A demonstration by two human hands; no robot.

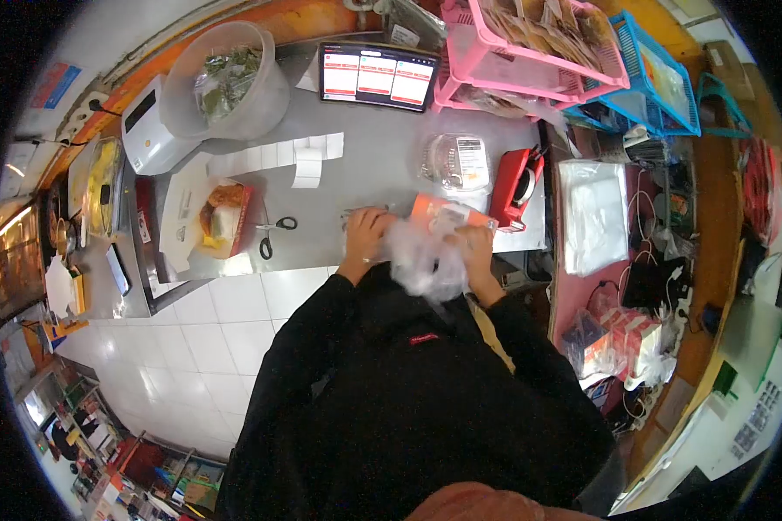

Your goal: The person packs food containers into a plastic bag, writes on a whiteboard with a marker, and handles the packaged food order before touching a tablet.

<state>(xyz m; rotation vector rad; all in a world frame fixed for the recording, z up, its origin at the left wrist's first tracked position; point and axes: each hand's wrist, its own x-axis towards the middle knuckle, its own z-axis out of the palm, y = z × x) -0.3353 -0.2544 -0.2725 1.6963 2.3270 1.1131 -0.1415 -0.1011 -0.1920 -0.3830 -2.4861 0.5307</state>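
A crumpled clear plastic bag (424, 265) is bunched between my two hands at the counter's front edge, close to my body. My left hand (367, 236) has its fingers closed at the bag's left side. On the right side, my right hand (473, 253) grips the bag with bent fingers. Just behind the bag lies an orange printed item (443, 211), partly covered by the bag and my right hand. Beyond it sits a clear plastic food container (457, 163) with a white label. A red tape dispenser (517, 191) stands to the right of my right hand.
Left along the counter are black scissors (275, 234), an open food box (228, 221), a strip of white labels (278, 154), a label printer (156, 126) and a plastic tub (269, 91). A tablet (378, 76), pink basket (530, 65) and stacked plastic bags (593, 217) stand behind and right.
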